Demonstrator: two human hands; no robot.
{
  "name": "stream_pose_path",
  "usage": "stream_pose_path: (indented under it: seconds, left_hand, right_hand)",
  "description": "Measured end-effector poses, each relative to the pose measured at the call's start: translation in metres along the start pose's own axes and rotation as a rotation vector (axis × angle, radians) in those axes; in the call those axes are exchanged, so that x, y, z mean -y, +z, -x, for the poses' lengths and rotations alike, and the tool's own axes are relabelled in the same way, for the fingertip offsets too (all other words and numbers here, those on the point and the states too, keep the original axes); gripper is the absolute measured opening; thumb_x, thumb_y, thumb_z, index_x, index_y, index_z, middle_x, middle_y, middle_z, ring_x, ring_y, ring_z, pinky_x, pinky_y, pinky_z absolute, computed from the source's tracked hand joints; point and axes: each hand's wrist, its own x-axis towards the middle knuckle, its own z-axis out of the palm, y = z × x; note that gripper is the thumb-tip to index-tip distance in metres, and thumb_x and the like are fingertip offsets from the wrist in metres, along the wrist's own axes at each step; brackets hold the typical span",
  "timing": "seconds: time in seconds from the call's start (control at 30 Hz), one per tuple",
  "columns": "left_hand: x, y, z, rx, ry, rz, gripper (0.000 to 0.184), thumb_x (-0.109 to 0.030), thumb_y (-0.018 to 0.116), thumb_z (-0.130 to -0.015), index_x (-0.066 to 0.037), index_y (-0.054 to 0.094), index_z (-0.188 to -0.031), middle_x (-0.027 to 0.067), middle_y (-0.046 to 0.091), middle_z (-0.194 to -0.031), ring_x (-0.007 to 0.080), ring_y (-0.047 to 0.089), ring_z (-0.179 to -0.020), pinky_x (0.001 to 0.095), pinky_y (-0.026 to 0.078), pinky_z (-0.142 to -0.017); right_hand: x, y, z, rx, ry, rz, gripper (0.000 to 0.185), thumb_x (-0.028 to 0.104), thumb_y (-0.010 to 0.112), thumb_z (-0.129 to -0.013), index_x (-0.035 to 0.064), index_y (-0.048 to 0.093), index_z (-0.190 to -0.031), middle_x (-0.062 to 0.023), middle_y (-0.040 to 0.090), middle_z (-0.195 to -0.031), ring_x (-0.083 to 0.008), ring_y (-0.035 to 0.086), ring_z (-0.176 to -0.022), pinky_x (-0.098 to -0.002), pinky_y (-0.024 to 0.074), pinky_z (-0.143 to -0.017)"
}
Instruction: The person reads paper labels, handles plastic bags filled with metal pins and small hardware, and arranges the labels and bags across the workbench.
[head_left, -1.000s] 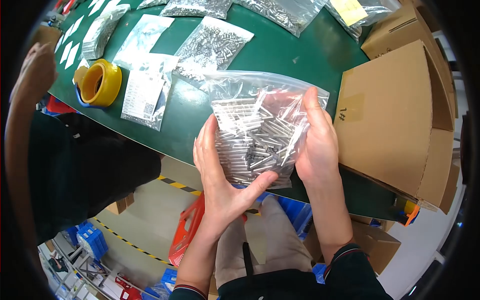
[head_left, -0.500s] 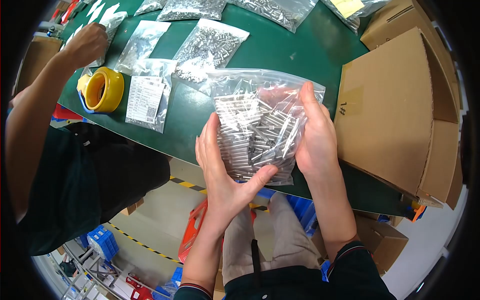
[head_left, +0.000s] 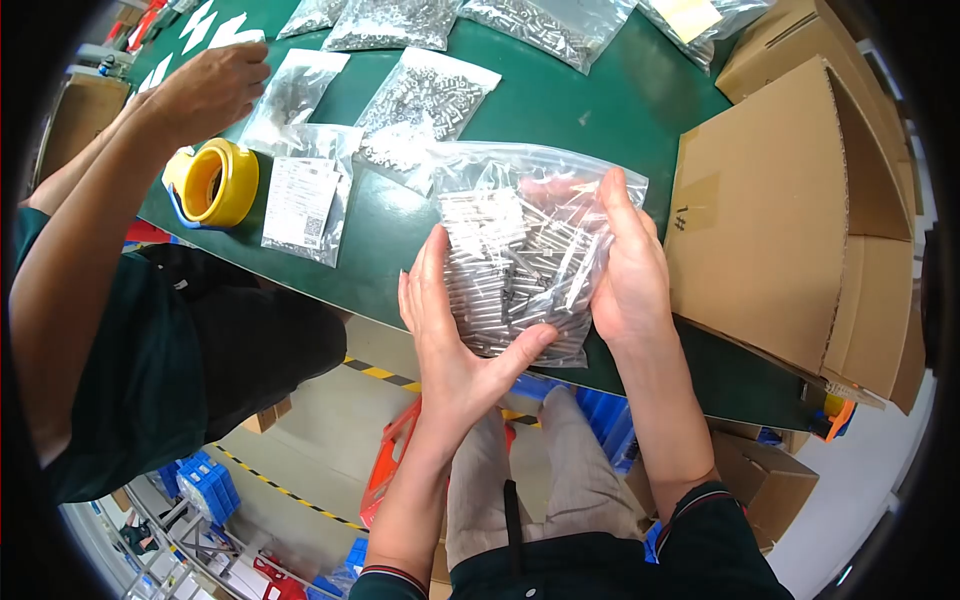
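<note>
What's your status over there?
Left fingers, right fingers: holding clear bag. Metal rods: inside, visible through plastic. Nothing visibly blocking; cardboard box at right.

Left hand (head_left: 455, 365), thumb (head_left: 525, 350) splayed, opposite right hand (head_left: 634, 280), forearms (head_left: 412, 490) bare.

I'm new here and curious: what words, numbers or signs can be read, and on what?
"1#" (perhaps "#1"), sideways: cardboard box.
Dark handwriting, bag of metal rods: too blurred.
White label with square code, bag beside yellow tape: print too small.
Yellow note, far bag: nothing readable.
</note>
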Motion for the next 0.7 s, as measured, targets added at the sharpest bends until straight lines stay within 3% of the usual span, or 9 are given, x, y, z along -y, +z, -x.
stream_pose_path:
  seconds: [0.2, 0.37, 0.43, 0.7]
  left_hand:
    - [0.003, 0.000, 0.001, 0.025, 0.027, 0.007, 0.103, -0.047, 0.074, -0.054, 0.001, 0.021, -0.129, 0.0177, 0.032, -0.128, 0.0296, 0.029, -0.120, 0.0517, 0.007, -0.098]
    - [0.006, -0.001, 0.002, 0.024, 0.074, -0.020, 0.105, -0.049, 0.073, -0.054, 0.001, 0.020, -0.129, 0.0177, 0.031, -0.129, 0.0297, 0.029, -0.121, 0.0524, 0.006, -0.098]
    - [0.007, -0.001, 0.003, 0.021, 0.090, -0.025, 0.105, -0.049, 0.073, -0.054, 0.002, 0.020, -0.129, 0.0175, 0.030, -0.129, 0.0297, 0.028, -0.121, 0.0525, 0.006, -0.098]
    - [0.009, 0.001, 0.004, 0.008, 0.122, -0.010, 0.105, -0.049, 0.073, -0.055, 0.001, 0.018, -0.129, 0.0165, 0.029, -0.131, 0.0290, 0.027, -0.122, 0.0512, 0.006, -0.098]
  right_hand:
    - [0.000, -0.001, 0.006, -0.028, -0.052, -0.022, 0.043, 0.031, 0.032, -0.092, -0.0051, 0.055, -0.089, -0.0157, 0.059, -0.090, -0.0186, 0.058, -0.083, -0.0313, 0.0463, -0.076]
    - [-0.004, -0.006, 0.007, -0.002, -0.097, -0.029, 0.045, 0.033, 0.032, -0.092, -0.0056, 0.055, -0.088, -0.0178, 0.059, -0.090, -0.0220, 0.058, -0.083, -0.0337, 0.0466, -0.077]
    - [-0.004, -0.010, 0.009, 0.085, -0.073, -0.040, 0.050, 0.038, 0.028, -0.091, -0.0036, 0.055, -0.092, -0.0212, 0.057, -0.099, -0.0271, 0.054, -0.095, -0.0380, 0.0409, -0.086]
    - [-0.005, -0.012, 0.009, 0.099, -0.065, -0.069, 0.049, 0.038, 0.028, -0.091, -0.0031, 0.055, -0.093, -0.0216, 0.056, -0.101, -0.0272, 0.054, -0.096, -0.0386, 0.0402, -0.087]
